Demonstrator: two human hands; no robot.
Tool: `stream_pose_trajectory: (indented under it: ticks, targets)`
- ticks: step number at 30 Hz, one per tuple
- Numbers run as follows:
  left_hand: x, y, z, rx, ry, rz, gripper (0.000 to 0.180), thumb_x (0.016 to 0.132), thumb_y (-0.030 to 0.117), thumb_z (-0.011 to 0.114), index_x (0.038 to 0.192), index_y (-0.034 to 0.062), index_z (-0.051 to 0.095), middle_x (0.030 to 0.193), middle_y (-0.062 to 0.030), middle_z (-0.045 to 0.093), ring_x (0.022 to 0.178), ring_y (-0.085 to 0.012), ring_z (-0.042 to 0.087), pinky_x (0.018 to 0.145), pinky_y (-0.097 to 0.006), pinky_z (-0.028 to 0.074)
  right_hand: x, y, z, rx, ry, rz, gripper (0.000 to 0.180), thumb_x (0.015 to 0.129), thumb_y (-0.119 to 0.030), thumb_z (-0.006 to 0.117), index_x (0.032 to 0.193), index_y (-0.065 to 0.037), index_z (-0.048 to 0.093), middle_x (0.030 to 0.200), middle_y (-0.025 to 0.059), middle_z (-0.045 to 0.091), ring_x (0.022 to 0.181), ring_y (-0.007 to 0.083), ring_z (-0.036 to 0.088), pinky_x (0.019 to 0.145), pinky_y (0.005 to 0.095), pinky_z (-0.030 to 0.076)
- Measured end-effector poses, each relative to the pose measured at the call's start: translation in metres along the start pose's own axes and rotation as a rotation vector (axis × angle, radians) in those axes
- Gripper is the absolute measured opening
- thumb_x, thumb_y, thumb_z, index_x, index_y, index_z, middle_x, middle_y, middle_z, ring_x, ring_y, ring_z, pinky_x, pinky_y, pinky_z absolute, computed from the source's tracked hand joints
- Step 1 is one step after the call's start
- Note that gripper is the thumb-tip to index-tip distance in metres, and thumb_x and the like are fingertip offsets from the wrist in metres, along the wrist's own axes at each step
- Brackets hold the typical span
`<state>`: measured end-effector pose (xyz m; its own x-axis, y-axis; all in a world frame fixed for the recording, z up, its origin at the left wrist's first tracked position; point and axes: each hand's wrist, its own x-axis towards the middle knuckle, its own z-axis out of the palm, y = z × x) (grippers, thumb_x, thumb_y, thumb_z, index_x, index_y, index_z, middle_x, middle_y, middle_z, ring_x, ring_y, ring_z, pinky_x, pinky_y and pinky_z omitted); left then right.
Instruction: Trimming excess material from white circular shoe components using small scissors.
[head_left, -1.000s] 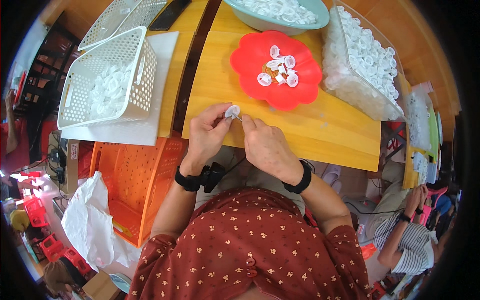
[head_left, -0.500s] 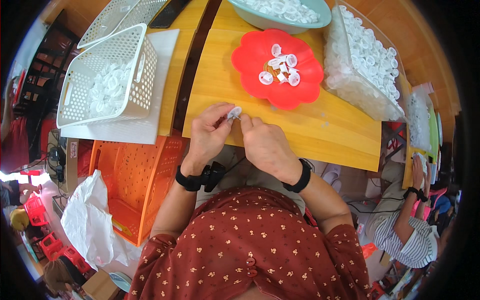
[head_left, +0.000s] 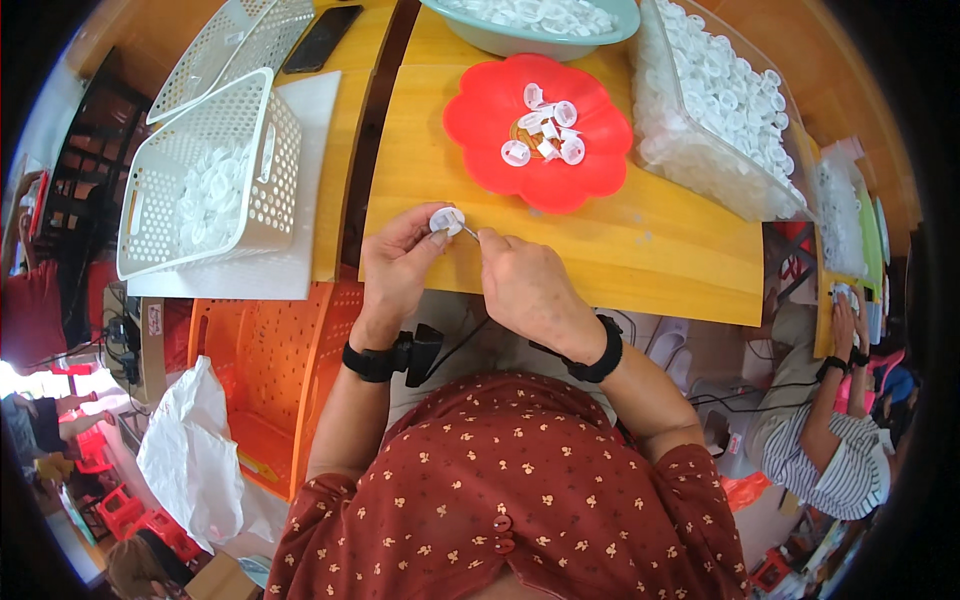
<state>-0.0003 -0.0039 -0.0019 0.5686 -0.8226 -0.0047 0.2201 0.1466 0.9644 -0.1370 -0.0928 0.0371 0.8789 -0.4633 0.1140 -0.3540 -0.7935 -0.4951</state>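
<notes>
The left hand [head_left: 398, 268] pinches a small white plastic cap [head_left: 446, 219] between thumb and fingertips, just above the near edge of the wooden board [head_left: 640, 240]. The right hand [head_left: 530, 285] is closed around a thin metal pin [head_left: 471, 233] whose tip touches the cap at its 4 o'clock side. The cap looks light, stiff and smooth — likely slippery, so the rim held from opposite sides seems the safest grip, not the flat face. At 12 o'clock from the hands sits a red flower-shaped plate [head_left: 480, 150] with a few similar caps; a clear bin [head_left: 690, 160] of more lies at 2 o'clock, and a white perforated basket [head_left: 270, 190] at 9 o'clock.
</notes>
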Motion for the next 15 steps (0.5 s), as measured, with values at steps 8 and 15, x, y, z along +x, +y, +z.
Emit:
stream_pose_trajectory:
  ticks: [8,15]
  targets:
    - [0.0014,-0.0006,-0.001,0.014,-0.018,0.02,0.028,0.081,-0.009,0.055,0.109,-0.0056,0.057,0.101,-0.0088,0.063,0.092,-0.0132,0.058,0.083,-0.024,0.046,0.0043,-0.0006,-0.0031,0.111,-0.012,-0.02,0.01,0.071,-0.002,0.051,0.078,0.004,0.049,0.06,0.0222,0.056,0.058,0.0367,0.058,0.056,0.0424,0.048]
    - [0.0011,-0.0018,-0.0015,0.036,-0.01,0.019,0.03,0.08,-0.01,0.055,0.11,-0.0064,0.057,0.106,-0.0116,0.062,0.092,-0.0137,0.059,0.076,-0.023,0.046,0.0084,0.001,-0.0021,0.089,-0.048,-0.019,0.01,0.07,-0.001,0.052,0.076,0.004,0.048,0.059,0.0231,0.056,0.057,0.0382,0.058,0.055,0.0433,0.047]
